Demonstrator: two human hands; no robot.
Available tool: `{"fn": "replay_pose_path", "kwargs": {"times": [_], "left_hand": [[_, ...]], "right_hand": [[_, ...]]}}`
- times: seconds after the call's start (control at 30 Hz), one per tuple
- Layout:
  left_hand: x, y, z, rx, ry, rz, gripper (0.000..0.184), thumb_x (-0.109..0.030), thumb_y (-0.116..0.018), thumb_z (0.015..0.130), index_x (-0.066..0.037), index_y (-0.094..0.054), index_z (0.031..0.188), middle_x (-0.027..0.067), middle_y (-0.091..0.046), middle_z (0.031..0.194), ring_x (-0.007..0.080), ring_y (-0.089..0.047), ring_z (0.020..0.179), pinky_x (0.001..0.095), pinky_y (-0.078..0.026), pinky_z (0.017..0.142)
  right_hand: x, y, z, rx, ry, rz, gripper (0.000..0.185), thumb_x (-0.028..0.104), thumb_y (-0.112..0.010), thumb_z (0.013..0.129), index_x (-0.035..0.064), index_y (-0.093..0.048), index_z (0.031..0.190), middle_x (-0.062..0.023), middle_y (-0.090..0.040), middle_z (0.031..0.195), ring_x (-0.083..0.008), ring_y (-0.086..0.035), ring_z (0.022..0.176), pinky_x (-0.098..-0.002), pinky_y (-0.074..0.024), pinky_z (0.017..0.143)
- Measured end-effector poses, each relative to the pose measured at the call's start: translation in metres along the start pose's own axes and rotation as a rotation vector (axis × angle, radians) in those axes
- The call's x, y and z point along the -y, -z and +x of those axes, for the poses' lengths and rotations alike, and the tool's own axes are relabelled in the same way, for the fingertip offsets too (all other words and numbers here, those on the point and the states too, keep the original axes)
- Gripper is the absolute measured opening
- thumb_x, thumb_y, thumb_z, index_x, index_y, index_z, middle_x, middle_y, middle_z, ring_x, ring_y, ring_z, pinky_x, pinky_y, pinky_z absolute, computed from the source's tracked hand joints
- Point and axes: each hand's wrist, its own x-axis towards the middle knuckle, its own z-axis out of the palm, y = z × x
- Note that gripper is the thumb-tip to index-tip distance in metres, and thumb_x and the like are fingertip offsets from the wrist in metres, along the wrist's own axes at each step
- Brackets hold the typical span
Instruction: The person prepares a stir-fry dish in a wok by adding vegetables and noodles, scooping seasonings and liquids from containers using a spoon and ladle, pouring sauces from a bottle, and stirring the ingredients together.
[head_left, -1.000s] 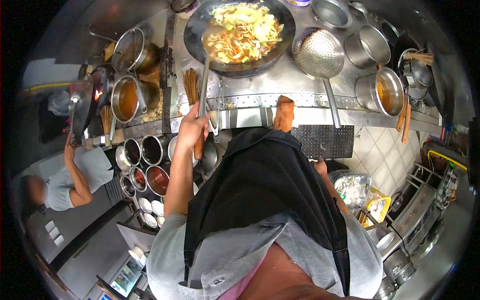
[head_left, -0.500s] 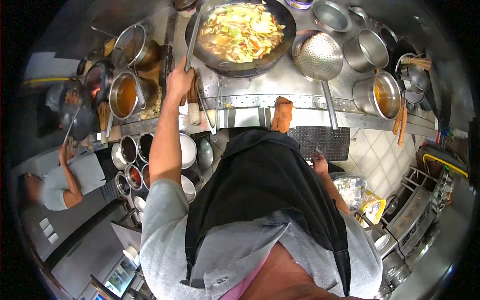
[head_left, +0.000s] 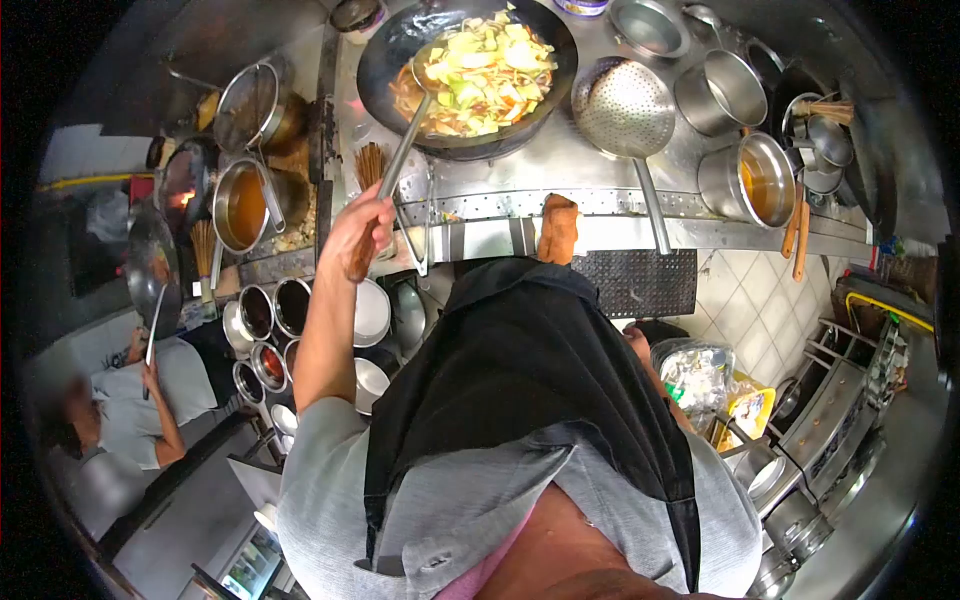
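My left hand is closed around the wooden end of a long-handled ladle. The ladle's metal bowl rests inside a black wok, at the left edge of the food. Sliced cabbage and other cut vegetables lie in the wok in some brownish liquid. A bamboo brush stands just beyond my left hand. Low beside the apron, my right hand is half hidden by the black cloth. Its fingers look curled, and what they hold is not clear.
A perforated strainer lies right of the wok, its handle over the counter edge. Beyond it stand metal pots and a pot of orange liquid. An orange-brown cloth sits at the edge. Another person works at left.
My left hand has drawn back toward me, and the ladle's bowl now shows in the wok over the food. My right hand has shifted lower behind the apron. The other person's arm has moved.
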Motion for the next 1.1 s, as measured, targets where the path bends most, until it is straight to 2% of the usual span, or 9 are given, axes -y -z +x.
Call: {"fn": "replay_pose_path", "kwargs": {"times": [0.2, 0.3, 0.43, 0.53, 0.67, 0.8, 0.93, 1.07, 1.1], "left_hand": [[0.028, -0.025, -0.037, -0.144, -0.130, 0.124, 0.067, -0.006, -0.058, 0.094, -0.007, -0.033, 0.156, -0.0007, -0.053, 0.070, 0.0089, -0.046, 0.048, 0.0246, -0.038, 0.042], [0.039, -0.036, -0.042, -0.333, -0.292, 0.602, 0.065, -0.007, -0.061, 0.093, -0.008, -0.038, 0.153, 0.0006, -0.056, 0.072, 0.0087, -0.049, 0.049, 0.0254, -0.041, 0.045], [0.040, -0.043, -0.061, -0.482, -0.354, 0.852, 0.065, -0.010, -0.065, 0.090, -0.012, -0.042, 0.152, 0.0045, -0.058, 0.071, 0.0122, -0.050, 0.052, 0.0311, -0.049, 0.055], [0.033, -0.041, -0.089, -0.510, -0.231, 1.140, 0.063, -0.012, -0.066, 0.090, -0.016, -0.046, 0.149, 0.0150, -0.068, 0.080, 0.0241, -0.064, 0.063, 0.0383, -0.054, 0.069], [0.038, -0.042, -0.092, -0.432, -0.262, 1.139, 0.061, -0.018, -0.068, 0.088, -0.020, -0.050, 0.146, 0.0272, -0.068, 0.102, 0.0427, -0.066, 0.099, 0.0449, -0.052, 0.084], [0.048, -0.024, -0.037, -0.375, -0.446, 1.274, 0.061, -0.016, -0.066, 0.086, -0.018, -0.050, 0.145, 0.0278, -0.068, 0.098, 0.0467, -0.064, 0.093, 0.0516, -0.051, 0.081], [0.044, -0.025, 0.011, -0.463, -0.400, 1.374, 0.059, -0.015, -0.064, 0.086, -0.017, -0.052, 0.144, 0.0291, -0.067, 0.088, 0.0479, -0.065, 0.084, 0.0536, -0.052, 0.078], [0.033, -0.037, 0.031, -0.509, -0.415, 1.237, 0.059, -0.016, -0.065, 0.087, -0.013, -0.051, 0.145, 0.0273, -0.068, 0.088, 0.0448, -0.067, 0.083, 0.0504, -0.053, 0.077], [0.033, -0.034, 0.038, -0.500, -0.516, 1.196, 0.060, -0.016, -0.065, 0.086, -0.013, -0.051, 0.145, 0.0269, -0.068, 0.087, 0.0438, -0.068, 0.083, 0.0493, -0.053, 0.077]], "right_hand": [[0.036, 0.003, 0.019, 0.059, 0.005, -0.109, 0.035, 0.011, -0.060, 0.087, -0.0020, -0.061, 0.120, -0.0168, -0.073, 0.093, -0.0214, -0.072, 0.067, -0.0329, -0.0570, 0.065], [0.035, -0.001, 0.034, 0.042, 0.113, -0.124, 0.036, 0.014, -0.060, 0.089, -0.0019, -0.060, 0.121, -0.0164, -0.073, 0.094, -0.0209, -0.072, 0.066, -0.0326, -0.0567, 0.065], [0.043, -0.003, 0.043, 0.053, 0.146, -0.101, 0.037, 0.015, -0.060, 0.089, -0.0019, -0.060, 0.122, -0.0151, -0.072, 0.095, -0.0208, -0.070, 0.066, -0.0327, -0.0562, 0.065], [0.048, -0.003, 0.040, 0.039, 0.171, -0.096, 0.036, 0.014, -0.061, 0.089, -0.0025, -0.060, 0.122, -0.0138, -0.071, 0.092, -0.0197, -0.069, 0.065, -0.0321, -0.0560, 0.063], [0.047, -0.001, 0.027, 0.024, 0.134, -0.097, 0.036, 0.012, -0.061, 0.088, -0.0031, -0.061, 0.121, -0.0127, -0.070, 0.087, -0.0188, -0.067, 0.063, -0.0315, -0.0561, 0.061], [0.035, 0.000, 0.021, 0.079, 0.118, -0.042, 0.037, 0.007, -0.060, 0.086, -0.0038, -0.061, 0.122, -0.0130, -0.070, 0.086, -0.0189, -0.067, 0.064, -0.0313, -0.0562, 0.060], [0.031, -0.001, 0.017, 0.043, 0.010, 0.038, 0.040, 0.004, -0.059, 0.086, -0.0044, -0.060, 0.125, -0.0136, -0.070, 0.087, -0.0192, -0.068, 0.065, -0.0309, -0.0558, 0.060], [0.006, -0.012, 0.018, -0.001, 0.033, 0.162, 0.039, 0.006, -0.060, 0.088, -0.0051, -0.059, 0.125, -0.0162, -0.071, 0.089, -0.0209, -0.069, 0.067, -0.0310, -0.0567, 0.061], [0.006, -0.013, 0.014, -0.009, 0.028, 0.182, 0.039, 0.007, -0.060, 0.088, -0.0052, -0.059, 0.125, -0.0170, -0.072, 0.091, -0.0214, -0.070, 0.068, -0.0311, -0.0571, 0.062]]}}
